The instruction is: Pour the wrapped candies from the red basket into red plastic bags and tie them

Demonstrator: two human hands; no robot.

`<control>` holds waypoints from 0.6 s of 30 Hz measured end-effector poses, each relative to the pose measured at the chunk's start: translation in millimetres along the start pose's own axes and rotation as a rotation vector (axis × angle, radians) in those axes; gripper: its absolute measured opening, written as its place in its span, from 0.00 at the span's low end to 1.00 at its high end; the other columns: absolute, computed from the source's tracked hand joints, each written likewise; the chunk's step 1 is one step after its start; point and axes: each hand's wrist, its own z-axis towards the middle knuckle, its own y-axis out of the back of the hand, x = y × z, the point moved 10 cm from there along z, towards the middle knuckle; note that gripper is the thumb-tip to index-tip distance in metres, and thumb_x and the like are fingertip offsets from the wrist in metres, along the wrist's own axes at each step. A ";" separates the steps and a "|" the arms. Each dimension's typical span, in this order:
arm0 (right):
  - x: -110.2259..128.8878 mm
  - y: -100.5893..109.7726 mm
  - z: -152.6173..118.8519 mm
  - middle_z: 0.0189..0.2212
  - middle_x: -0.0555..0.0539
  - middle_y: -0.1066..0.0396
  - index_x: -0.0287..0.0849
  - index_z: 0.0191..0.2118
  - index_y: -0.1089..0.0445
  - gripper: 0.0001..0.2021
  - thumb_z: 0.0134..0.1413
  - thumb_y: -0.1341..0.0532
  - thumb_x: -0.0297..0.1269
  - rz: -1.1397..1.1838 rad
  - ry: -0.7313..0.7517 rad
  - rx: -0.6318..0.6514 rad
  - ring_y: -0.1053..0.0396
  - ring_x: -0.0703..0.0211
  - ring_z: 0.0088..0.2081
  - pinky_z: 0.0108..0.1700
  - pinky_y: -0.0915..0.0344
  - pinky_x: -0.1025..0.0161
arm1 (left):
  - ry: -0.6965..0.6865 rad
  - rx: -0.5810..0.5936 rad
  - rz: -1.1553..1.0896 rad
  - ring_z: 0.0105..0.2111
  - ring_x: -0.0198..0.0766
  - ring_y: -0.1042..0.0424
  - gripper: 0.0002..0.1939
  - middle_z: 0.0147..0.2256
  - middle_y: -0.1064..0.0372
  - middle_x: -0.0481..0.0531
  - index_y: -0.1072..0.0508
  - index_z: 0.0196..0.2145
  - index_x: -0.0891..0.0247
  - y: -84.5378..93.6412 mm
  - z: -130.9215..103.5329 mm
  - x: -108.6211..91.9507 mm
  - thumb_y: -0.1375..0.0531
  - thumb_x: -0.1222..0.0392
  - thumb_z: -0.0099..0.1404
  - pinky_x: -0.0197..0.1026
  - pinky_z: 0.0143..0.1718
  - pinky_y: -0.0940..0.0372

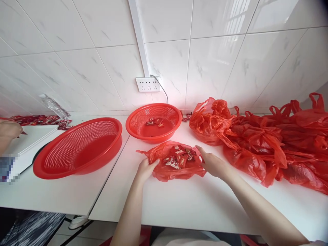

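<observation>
An opened red plastic bag (166,175) lies on the white table in front of me, with several small red packets (180,159) inside. My left hand (147,168) grips the bag's left edge between thumb and fingers. On the opposite side my right hand (211,164) holds the bag's right rim, its fingertips partly hidden by the plastic. Just behind the bag, a round red basket (153,138) contains several similar packets (156,122).
A larger red basket (94,167) sits tilted at the left. Several filled red bags (256,143) crowd the right side. Beyond the left basket are a clear bottle (55,106), more packets (38,119) and another person's hand (10,133). A wall socket (148,84) is behind.
</observation>
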 end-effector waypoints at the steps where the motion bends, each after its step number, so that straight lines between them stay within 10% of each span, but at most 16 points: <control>1: -0.3 3.7 1.0 0.33 0.40 0.24 0.41 0.68 0.54 0.33 0.57 0.47 0.29 0.020 0.020 -0.031 0.26 0.49 0.33 0.30 0.38 0.61 | 0.012 0.006 0.022 0.42 0.53 0.25 0.19 0.39 0.23 0.58 0.24 0.38 0.62 -0.2 0.9 -0.4 0.34 0.48 0.51 0.48 0.43 0.32; 13: 11.5 118.0 -22.7 0.31 0.49 0.26 0.47 0.50 0.31 0.14 0.59 0.44 0.37 0.530 0.249 -0.675 0.31 0.60 0.29 0.33 0.35 0.63 | -0.223 -0.254 0.042 0.26 0.34 0.34 0.08 0.30 0.30 0.46 0.28 0.35 0.58 37.1 -30.4 -97.2 0.43 0.55 0.59 0.33 0.23 0.41; 18: 7.1 128.7 -22.7 0.33 0.48 0.28 0.44 0.44 0.30 0.12 0.58 0.41 0.43 0.843 0.300 -0.716 0.30 0.59 0.34 0.38 0.33 0.61 | -0.339 -0.321 0.043 0.32 0.35 0.32 0.06 0.35 0.32 0.48 0.30 0.34 0.59 54.3 -34.4 -118.0 0.42 0.55 0.59 0.36 0.32 0.37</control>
